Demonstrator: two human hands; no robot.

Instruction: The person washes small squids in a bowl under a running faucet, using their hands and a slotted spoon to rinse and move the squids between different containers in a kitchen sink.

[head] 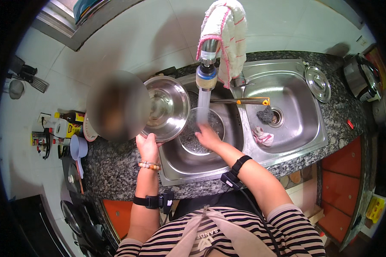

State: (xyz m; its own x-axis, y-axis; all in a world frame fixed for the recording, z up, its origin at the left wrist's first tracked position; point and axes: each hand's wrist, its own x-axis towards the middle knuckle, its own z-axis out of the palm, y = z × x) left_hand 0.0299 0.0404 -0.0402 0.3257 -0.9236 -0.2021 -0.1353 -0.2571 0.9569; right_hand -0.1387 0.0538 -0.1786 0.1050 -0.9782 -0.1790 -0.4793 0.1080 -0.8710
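Observation:
My left hand (149, 148) grips the lower rim of a shiny stainless steel bowl (175, 93), which is tilted over the left edge of the sink. Water runs from the faucet's spray head (206, 77) down onto the fingers of my right hand (207, 136). That hand holds nothing I can see; thumb and fingers are apart, the fingertips blurred in the stream. Below it, a round metal vessel (193, 151) with bubbly water stands in the left sink basin (233, 138). A blurred patch hides the bowl's left side.
A white towel with pink trim (233, 38) drapes over the faucet. Orange-ended tongs or similar tool (254, 101) span the sink divider. The right basin (296, 128) holds a dark scouring pad (264, 114) and a pink-white cloth (263, 136). A steel lid (317, 84) lies beyond.

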